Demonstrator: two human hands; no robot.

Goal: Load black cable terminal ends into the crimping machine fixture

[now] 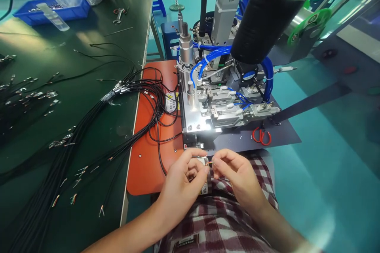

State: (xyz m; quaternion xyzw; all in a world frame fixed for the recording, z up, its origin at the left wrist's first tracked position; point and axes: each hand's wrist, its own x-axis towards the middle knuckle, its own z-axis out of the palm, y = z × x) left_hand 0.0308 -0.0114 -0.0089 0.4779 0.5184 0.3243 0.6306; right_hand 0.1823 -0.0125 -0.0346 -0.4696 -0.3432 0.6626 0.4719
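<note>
Orange mat (148, 166), black cables (89, 122), blue tubes (208, 56)

The person's 2 hands, the left hand (181, 184) and the right hand (237, 178), are bare, and so are the left forearm (133, 231) and the right forearm (282, 229). A checked garment (225, 221) in dark red, white and near-black squares covers the lap, its cloth creased. On it, near the lower edge, sits 1 small dark patch (185, 242) with pale lettering too small to read.
</note>
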